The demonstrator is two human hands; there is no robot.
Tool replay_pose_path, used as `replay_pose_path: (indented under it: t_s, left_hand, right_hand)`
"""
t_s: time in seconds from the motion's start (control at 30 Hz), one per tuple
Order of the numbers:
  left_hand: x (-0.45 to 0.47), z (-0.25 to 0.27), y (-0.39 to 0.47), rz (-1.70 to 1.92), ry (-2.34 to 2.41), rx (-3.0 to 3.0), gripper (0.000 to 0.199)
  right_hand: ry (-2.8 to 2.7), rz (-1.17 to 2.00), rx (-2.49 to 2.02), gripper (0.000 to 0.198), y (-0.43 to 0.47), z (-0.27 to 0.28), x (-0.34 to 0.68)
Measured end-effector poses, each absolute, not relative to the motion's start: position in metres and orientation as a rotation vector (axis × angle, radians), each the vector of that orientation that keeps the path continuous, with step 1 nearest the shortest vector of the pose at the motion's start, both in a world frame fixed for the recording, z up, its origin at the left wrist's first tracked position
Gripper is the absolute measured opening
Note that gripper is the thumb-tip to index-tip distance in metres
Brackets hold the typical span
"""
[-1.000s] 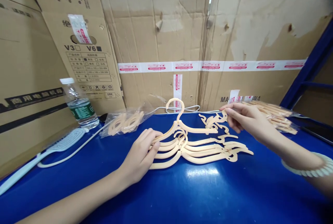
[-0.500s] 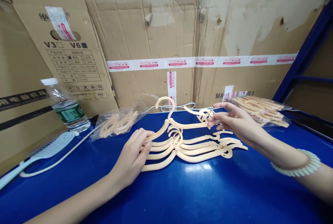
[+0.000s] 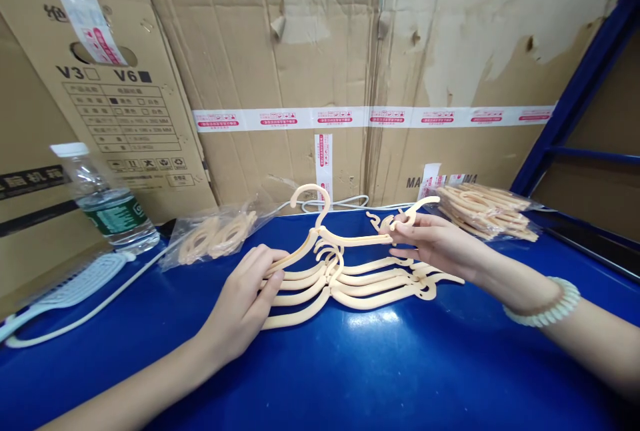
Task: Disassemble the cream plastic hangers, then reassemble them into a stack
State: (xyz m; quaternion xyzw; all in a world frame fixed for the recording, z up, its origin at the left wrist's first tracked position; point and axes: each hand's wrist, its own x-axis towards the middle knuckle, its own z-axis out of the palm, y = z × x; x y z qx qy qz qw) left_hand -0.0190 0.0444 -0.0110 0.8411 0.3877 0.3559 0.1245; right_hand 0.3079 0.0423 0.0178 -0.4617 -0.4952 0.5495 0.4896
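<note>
My left hand (image 3: 249,301) is closed around the left arm of a cream plastic hanger (image 3: 354,240), whose hook stands upright. At that hanger's right end my right hand (image 3: 436,244) pinches a curved end piece (image 3: 418,209), which points up and to the right. Whether the piece is joined to the hanger there, I cannot tell, as the fingers cover the spot. Several like hangers (image 3: 380,299) lie in a row on the blue table just below, hooks overlapping; my left hand covers their left ends. Small loose curved pieces (image 3: 384,224) lie behind my right fingers.
Clear bags of cream parts lie at left (image 3: 215,236) and right (image 3: 487,209). At far left are a water bottle (image 3: 113,211), a pale blue hairbrush (image 3: 83,284) and a white cable (image 3: 95,307). Cardboard (image 3: 280,71) walls the table's back. A dark flat object (image 3: 593,247) lies at right.
My right hand has turned the curved end piece from pointing left to pointing up and right. My left hand keeps its grip on the hanger. The view has shifted slightly.
</note>
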Motion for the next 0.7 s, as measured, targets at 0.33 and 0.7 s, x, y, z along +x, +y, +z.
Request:
replay_pose_path:
  t_s: [0.33,0.7]
  left_hand:
    - [-0.0166,-0.0082,0.0403,1.031,1.073,2.473,0.022]
    - [-0.0162,-0.0102,0.0409,1.056,1.073,2.475,0.021]
  right_hand:
    - [-1.141,1.48,-1.22,0.005,0.0408,0.0243,0.3066]
    - [-0.942,1.66,-1.17,0.012,0.0401,0.0286,0.3086]
